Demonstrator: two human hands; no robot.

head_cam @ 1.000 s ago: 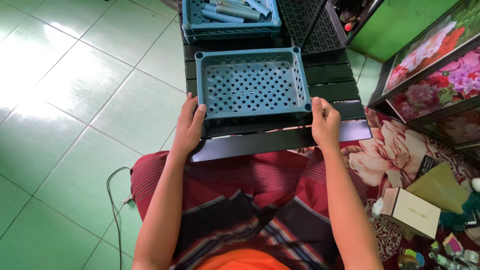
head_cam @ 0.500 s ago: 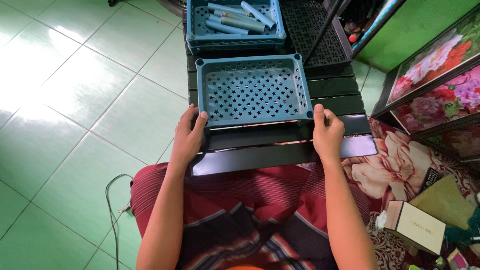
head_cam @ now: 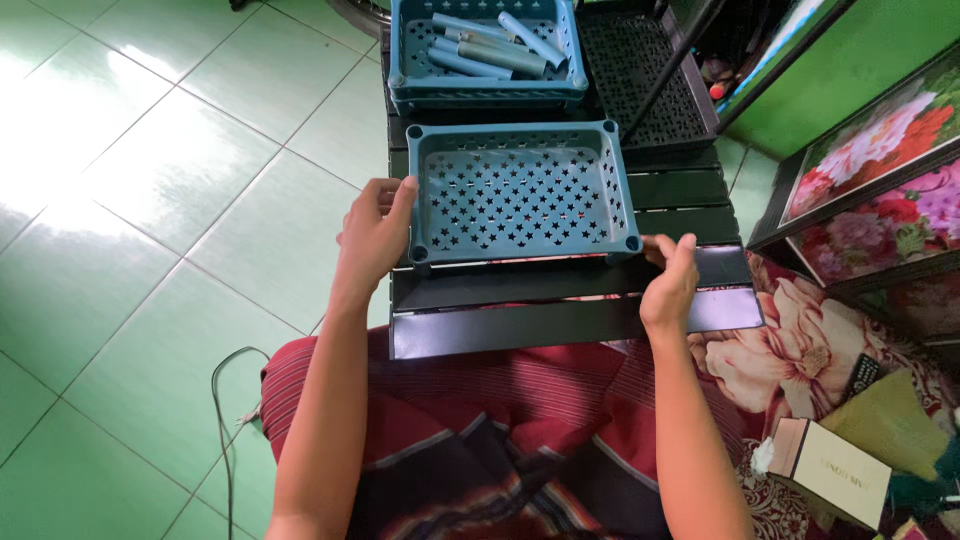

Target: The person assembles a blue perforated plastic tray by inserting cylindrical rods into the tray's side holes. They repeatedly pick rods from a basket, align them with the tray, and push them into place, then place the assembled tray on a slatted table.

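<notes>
A shallow blue plastic tray with a floor pierced by star-shaped holes (head_cam: 520,192) sits on a low black slatted table (head_cam: 560,300), square in front of the person and between both hands. The left hand (head_cam: 372,235) is at the tray's left wall, its thumb pressed against the rim near the front-left corner and its fingers curled loosely beside the wall — touching, but not wrapped round anything. The right hand (head_cam: 668,283) lies just beside the tray's front-right corner post, lower than the left, with its fingers bent and resting on the black slat; whether the fingertips reach the tray itself cannot be told from here. The tray stands level and upright, its near edge set back from the table's front slat. Behind it, touching or nearly so, is a second blue plastic tray (head_cam: 487,50) holding several pale blue-grey tubes (head_cam: 490,45) that lie crosswise. To the right of that one rests a black perforated plastic shelf panel (head_cam: 645,80). The floor to the left is glossy green tile (head_cam: 150,170), and a cream cardboard box (head_cam: 828,470) lies on a floral mat by the person's right knee.
</notes>
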